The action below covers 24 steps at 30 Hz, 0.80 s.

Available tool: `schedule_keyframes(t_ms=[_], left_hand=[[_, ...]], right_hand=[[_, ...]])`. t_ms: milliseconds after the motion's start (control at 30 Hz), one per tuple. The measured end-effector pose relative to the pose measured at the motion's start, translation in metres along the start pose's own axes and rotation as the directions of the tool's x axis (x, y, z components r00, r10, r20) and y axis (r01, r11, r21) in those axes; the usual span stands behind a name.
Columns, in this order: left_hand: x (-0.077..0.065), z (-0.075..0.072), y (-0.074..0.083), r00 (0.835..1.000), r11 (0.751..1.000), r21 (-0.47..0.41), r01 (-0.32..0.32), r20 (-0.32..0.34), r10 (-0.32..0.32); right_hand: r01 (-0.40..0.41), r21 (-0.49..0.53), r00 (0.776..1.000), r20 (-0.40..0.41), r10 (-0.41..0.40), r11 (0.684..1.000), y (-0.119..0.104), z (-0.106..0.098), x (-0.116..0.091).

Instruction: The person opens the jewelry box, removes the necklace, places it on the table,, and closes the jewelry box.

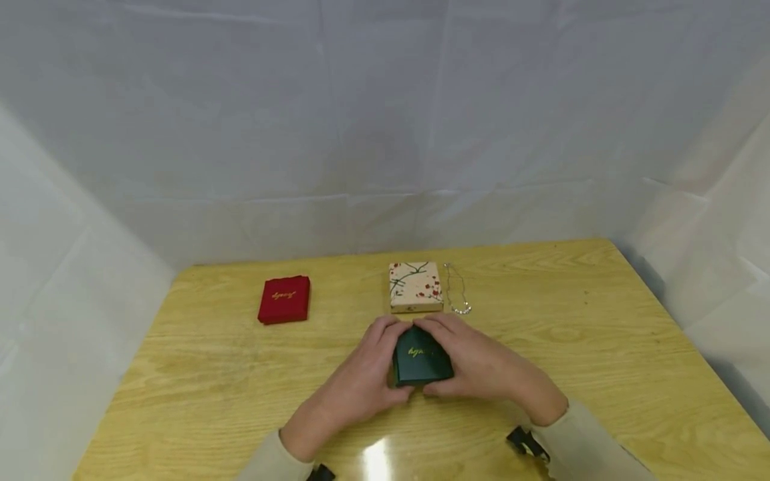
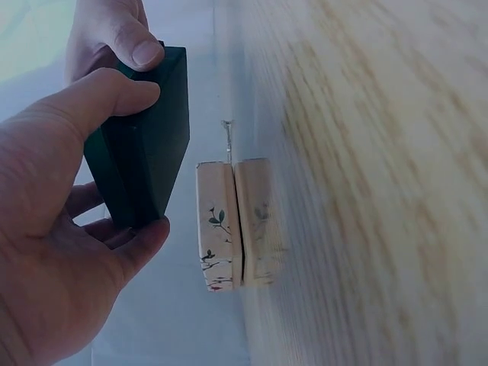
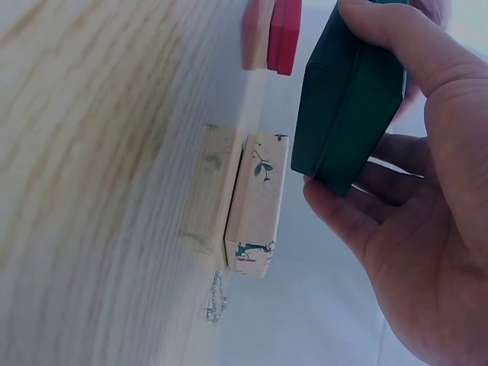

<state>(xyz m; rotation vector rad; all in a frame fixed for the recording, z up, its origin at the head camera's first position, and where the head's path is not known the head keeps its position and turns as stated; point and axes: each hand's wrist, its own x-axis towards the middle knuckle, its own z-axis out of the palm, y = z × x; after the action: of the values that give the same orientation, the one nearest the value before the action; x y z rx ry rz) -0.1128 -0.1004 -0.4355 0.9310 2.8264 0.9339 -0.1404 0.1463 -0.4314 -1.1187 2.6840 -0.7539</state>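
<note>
Both hands hold a dark green gift box (image 1: 423, 361) with gold script on its lid, above the table in front of the person. My left hand (image 1: 373, 371) grips its left side, thumb on the near edge and fingers at the far edge. On the opposite side my right hand (image 1: 478, 357) grips it the same way. The box looks closed in the wrist views, raised off the tabletop. Just beyond it lies a cream box with a floral print (image 1: 416, 287). A silver chain necklace (image 1: 462, 294) lies to the right of that box.
A red box (image 1: 285, 300) with gold script sits at the left on the wooden table (image 1: 198, 374). White sheeting (image 1: 373, 133) hangs behind the table and at both sides.
</note>
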Motion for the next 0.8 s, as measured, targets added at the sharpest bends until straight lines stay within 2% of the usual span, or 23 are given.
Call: schedule_keyframes(t_ms=[800], left_hand=[[-0.0007, -0.0003, -0.0028, 1.000, 0.999, -0.030, -0.025, -0.013, 0.025]], right_hand=[[0.020, -0.016, 0.999, -0.032, -0.020, 1.000, -0.0002, 0.0016, 0.0015]])
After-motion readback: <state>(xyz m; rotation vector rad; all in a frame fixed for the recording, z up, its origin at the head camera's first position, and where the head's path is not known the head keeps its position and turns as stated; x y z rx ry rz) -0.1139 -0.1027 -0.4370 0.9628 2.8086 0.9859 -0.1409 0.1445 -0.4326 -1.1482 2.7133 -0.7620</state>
